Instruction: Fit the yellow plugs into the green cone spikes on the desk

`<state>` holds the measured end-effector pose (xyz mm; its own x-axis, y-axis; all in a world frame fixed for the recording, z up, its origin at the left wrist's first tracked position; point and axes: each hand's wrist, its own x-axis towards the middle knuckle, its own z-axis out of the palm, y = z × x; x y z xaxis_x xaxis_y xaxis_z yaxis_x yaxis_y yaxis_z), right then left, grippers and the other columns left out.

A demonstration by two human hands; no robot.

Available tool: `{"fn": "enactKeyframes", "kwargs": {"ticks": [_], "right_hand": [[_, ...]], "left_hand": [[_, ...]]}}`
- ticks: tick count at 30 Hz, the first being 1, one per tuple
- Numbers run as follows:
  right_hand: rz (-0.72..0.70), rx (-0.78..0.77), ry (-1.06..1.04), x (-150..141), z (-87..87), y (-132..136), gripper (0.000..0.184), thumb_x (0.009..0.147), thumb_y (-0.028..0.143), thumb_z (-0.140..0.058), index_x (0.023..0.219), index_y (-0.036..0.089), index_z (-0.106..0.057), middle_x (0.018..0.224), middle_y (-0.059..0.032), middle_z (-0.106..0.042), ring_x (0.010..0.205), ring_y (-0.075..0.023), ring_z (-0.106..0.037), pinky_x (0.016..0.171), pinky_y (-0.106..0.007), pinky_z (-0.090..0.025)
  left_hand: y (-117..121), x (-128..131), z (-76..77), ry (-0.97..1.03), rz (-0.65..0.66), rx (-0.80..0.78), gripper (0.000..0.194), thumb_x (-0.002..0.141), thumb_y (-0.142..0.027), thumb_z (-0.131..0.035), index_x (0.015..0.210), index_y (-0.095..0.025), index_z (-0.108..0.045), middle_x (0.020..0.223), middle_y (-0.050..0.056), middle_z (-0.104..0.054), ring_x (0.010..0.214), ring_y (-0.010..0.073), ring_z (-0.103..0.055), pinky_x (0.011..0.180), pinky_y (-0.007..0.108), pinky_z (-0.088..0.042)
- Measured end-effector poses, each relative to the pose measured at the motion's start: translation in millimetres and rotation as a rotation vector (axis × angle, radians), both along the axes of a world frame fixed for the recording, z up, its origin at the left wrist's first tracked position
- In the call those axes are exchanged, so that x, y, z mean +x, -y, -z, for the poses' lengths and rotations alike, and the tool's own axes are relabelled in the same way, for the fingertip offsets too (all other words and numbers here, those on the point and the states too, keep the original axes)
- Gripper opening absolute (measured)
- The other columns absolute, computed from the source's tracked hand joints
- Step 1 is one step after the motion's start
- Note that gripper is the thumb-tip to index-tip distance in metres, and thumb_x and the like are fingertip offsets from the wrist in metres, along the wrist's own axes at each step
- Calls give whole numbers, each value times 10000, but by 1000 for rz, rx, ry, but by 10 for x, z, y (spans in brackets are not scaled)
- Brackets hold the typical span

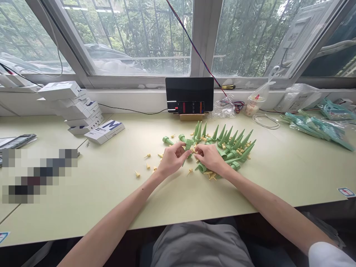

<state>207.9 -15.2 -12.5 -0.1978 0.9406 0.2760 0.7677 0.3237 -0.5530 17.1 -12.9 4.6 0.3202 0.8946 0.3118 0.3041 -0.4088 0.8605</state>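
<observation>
Your left hand (171, 158) holds a green spike (188, 144) over the counter (167, 205), behind its front edge; your right hand's (210, 155) grip, I can't tell.

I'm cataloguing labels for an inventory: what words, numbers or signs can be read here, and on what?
"M": large, on the single white box; its smaller print is blurred.
Phone: digits, too small to read surely.
Stacked boxes: print too blurred.
Cup: print too small.
Table-edge stickers: marks too unclear to read.
</observation>
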Motion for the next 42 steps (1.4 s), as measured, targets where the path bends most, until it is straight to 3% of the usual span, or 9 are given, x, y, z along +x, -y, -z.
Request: {"fn": "enactKeyframes", "kwargs": {"ticks": [20,30,42], "right_hand": [[1,65,68,7,52,-7,191,882,119,-598,1026,172,-711,774,-25,-714,702,-171,-617,789,-298,-412],[2,57,155,-10,6,2,177,928,128,-544,838,177,-689,791,-47,-692,754,-182,-595,808,-316,-361],[-10,79,156,5,35,11,191,953,95,-497,861,168,-647,852,-68,-653,801,-198,-583,782,-311,-388]], "left_hand": [[20,8,-28,33,-24,9,289,852,-432,-664,939,-163,-603,583,-36,-536,459,95,-471,468,236,-390],[19,8,-30,16,-26,17,281,855,-429,-662,926,-165,-596,586,-39,-540,461,88,-464,474,230,-386],[5,1,3,-2,-22,19,297,857,-443,-658,947,-163,-617,587,-33,-551,484,101,-480,488,236,-395]]}}
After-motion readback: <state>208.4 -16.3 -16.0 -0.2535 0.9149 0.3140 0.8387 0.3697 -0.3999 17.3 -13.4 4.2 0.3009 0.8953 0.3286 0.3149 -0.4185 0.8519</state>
